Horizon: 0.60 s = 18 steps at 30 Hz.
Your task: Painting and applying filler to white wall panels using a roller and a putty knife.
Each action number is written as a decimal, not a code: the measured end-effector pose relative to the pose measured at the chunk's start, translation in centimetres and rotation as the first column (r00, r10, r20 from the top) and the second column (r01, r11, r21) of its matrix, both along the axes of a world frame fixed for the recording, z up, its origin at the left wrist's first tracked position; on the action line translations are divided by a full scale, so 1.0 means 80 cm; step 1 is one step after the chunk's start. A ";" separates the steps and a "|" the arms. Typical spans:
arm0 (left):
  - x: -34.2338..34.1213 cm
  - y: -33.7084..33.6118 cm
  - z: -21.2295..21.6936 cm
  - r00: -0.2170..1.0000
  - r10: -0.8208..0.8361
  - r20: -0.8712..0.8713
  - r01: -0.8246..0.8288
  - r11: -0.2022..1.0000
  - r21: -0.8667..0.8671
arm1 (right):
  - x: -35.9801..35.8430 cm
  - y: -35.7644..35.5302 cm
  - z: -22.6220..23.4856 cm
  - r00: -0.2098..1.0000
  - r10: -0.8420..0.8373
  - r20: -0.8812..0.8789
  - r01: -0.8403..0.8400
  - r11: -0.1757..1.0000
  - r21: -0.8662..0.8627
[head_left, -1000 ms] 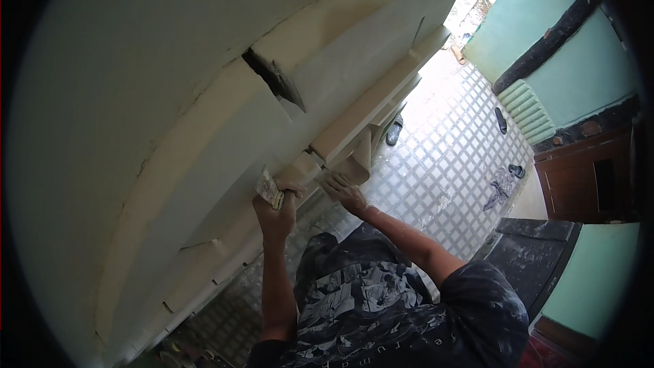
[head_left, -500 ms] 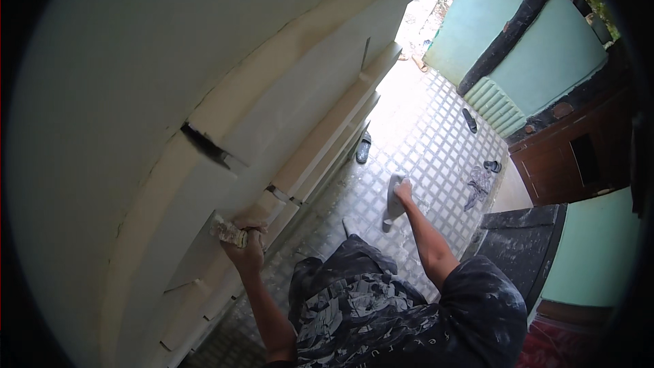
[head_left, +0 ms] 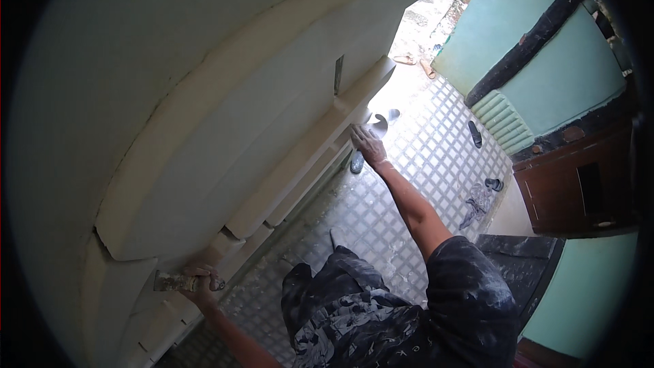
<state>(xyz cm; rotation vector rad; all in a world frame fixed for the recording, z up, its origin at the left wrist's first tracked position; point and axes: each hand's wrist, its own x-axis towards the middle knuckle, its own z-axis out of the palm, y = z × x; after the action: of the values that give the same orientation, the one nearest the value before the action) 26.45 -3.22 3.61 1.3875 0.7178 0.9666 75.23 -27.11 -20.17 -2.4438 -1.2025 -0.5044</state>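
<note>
A pale stepped plaster moulding [head_left: 272, 143] runs along the wall on my left, with dark gaps at its joints. My left hand [head_left: 202, 285] is closed round the handle of a putty knife [head_left: 174, 281], whose whitish, smeared blade lies near the moulding's near end. Farther off, my right hand [head_left: 368, 144] is bent over a flat grey piece [head_left: 379, 124] beside the moulding's lower ledge. The curved end of this piece shows past my fingers; the rest is hidden. White dust coats my right hand.
Below is a checkered tile floor [head_left: 402, 197] with pale smears. A dark slipper [head_left: 475, 134], a crumpled grey cloth [head_left: 479, 203] and another slipper [head_left: 357, 162] lie on it. To the right stand a brown wooden door [head_left: 555, 184] and a green wall [head_left: 586, 293].
My right hand has swung from above the floor up and left to the moulding with the grey piece. My left hand with the putty knife has moved down and left. The view has shifted.
</note>
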 end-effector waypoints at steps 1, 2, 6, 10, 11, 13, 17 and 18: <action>0.002 -0.003 0.001 0.997 0.071 -0.026 -0.071 0.997 -0.017 | 0.012 -0.009 -0.005 0.989 0.125 0.083 -0.118 0.990 -0.078; 0.003 -0.004 0.002 0.996 0.086 -0.027 -0.086 0.996 -0.014 | 0.024 -0.010 -0.004 0.953 0.258 0.158 -0.233 0.959 -0.159; 0.004 -0.007 0.001 0.984 0.161 -0.069 -0.159 0.987 0.033 | 0.064 -0.015 -0.005 0.962 -0.272 -0.014 0.247 0.891 -0.380; -0.013 0.002 -0.017 0.990 0.138 -0.039 -0.136 0.989 0.055 | 0.087 -0.038 -0.006 0.922 -0.362 -0.139 0.344 0.929 -0.138; -0.017 0.003 -0.019 0.989 0.140 -0.041 -0.138 0.989 0.054 | 0.082 -0.038 -0.008 0.977 -0.214 -0.027 0.209 0.970 -0.122; -0.023 0.004 -0.024 0.981 0.180 -0.077 -0.178 0.984 0.029 | 0.077 -0.033 -0.012 0.995 -0.057 0.085 0.067 0.990 -0.123; -0.009 -0.002 -0.007 0.981 0.175 -0.085 -0.173 0.984 0.035 | 0.066 -0.028 -0.020 0.946 0.267 0.183 -0.190 0.916 -0.352; -0.010 0.000 -0.007 0.990 0.119 -0.073 -0.114 0.991 0.062 | 0.074 -0.030 -0.018 0.947 0.267 0.179 -0.192 0.917 -0.350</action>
<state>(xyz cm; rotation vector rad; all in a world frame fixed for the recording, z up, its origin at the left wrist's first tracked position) 25.62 -3.19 3.08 1.4520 0.8418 1.0372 81.12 -29.48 -21.65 -2.5103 -1.7740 -0.5583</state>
